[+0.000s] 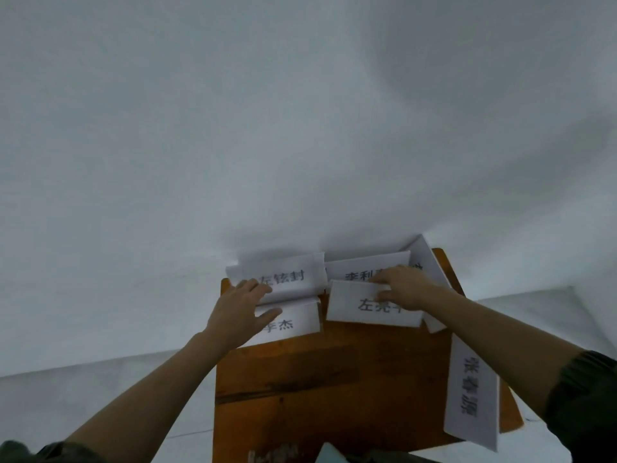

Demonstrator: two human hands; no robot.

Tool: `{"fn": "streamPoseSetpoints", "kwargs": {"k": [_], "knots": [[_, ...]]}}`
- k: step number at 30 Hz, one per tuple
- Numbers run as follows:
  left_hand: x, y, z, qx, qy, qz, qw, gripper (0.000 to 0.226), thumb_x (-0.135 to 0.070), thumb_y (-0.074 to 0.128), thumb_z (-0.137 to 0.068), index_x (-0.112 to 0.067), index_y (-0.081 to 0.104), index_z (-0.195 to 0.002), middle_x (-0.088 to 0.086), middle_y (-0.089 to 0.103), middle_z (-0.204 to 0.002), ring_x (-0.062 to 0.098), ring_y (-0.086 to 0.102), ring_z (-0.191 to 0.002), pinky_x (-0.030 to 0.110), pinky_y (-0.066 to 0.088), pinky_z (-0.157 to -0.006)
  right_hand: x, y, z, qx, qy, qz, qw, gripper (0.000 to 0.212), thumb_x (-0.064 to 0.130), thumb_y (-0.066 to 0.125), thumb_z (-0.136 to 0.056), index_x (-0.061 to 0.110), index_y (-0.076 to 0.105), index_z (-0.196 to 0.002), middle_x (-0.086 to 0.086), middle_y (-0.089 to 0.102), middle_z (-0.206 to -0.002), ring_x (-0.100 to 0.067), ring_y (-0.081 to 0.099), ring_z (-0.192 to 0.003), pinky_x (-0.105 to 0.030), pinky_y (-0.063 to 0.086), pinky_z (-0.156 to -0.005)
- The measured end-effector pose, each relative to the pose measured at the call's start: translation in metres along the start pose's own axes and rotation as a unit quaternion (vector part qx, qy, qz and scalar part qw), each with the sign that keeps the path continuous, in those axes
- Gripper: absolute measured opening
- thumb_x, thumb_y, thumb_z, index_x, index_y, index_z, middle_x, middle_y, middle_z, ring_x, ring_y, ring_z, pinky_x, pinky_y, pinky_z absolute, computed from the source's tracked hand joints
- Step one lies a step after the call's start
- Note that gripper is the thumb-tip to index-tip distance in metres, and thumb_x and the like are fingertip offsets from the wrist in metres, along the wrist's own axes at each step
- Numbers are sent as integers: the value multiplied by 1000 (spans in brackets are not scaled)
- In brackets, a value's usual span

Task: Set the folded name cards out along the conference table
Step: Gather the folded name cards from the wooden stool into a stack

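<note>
Several white folded name cards with black printed names lie on a small wooden table (334, 389). My left hand (240, 309) rests with spread fingers on the near-left card (293, 324), its fingertips touching the far-left card (283, 277). My right hand (405, 289) pinches the top edge of the near-right card (360, 302). It partly covers the far-right card (360, 270). A long card (470, 392) lies along the table's right edge. One more card (427, 259) leans at the far right corner.
A white wall (300, 111) rises directly behind the table's far edge. Pale floor (100, 389) shows on both sides of the table. Dark sleeves sit at the bottom corners of the view, and a blurred object (327, 454) lies at the bottom edge.
</note>
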State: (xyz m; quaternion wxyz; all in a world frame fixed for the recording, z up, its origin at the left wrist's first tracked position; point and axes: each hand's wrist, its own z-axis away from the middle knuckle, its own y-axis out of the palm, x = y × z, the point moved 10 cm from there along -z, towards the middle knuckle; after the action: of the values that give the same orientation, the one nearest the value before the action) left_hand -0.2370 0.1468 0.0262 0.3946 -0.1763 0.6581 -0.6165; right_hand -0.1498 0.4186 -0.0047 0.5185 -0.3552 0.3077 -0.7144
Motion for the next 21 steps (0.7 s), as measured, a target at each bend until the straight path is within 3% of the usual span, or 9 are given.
{"fn": "streamPoseSetpoints", "kwargs": {"k": [3, 7, 11, 16, 21], "knots": [[18, 33, 16, 100, -39, -23, 994, 64, -62, 57, -84, -27, 49, -136, -5, 53, -135, 15, 49, -122, 32, 40, -101, 5, -22, 11, 3, -13, -1, 1000, 45, 43, 61, -93, 25, 57, -134, 2, 58, -134, -19, 56, -116, -38, 47, -96], [38, 51, 30, 149, -89, -49, 984, 66, -49, 62, -85, -29, 37, -143, -4, 46, -144, 16, 43, -131, 36, 33, -109, 21, -64, 30, -24, -42, 2, 999, 42, 42, 61, -93, 25, 60, -132, 3, 59, -129, -19, 56, -111, -31, 43, -85], [46, 55, 33, 142, -123, -23, 982, 59, -34, 59, -92, -27, 35, -145, 0, 43, -147, 19, 42, -134, 37, 38, -107, 45, -103, 39, -69, -61, 4, 996, 44, 46, 61, -92, 31, 59, -133, 6, 62, -128, -18, 58, -110, -35, 48, -87], [47, 49, 32, 95, -143, 28, 985, 35, -19, 51, -97, -24, 55, -131, -1, 58, -133, 17, 58, -115, 29, 48, -94, 92, -127, 32, -98, -96, 11, 990, 44, 47, 59, -92, 34, 57, -134, 6, 63, -127, -18, 57, -109, -30, 43, -80], [39, 44, 42, 59, -133, 28, 989, 37, -17, 47, -99, -23, 54, -134, -1, 58, -134, 17, 54, -120, 30, 46, -99, 137, -123, 5, -112, -119, 42, 986, 46, 52, 56, -92, 39, 53, -136, 4, 62, -130, -20, 57, -112, -31, 41, -82]]}}
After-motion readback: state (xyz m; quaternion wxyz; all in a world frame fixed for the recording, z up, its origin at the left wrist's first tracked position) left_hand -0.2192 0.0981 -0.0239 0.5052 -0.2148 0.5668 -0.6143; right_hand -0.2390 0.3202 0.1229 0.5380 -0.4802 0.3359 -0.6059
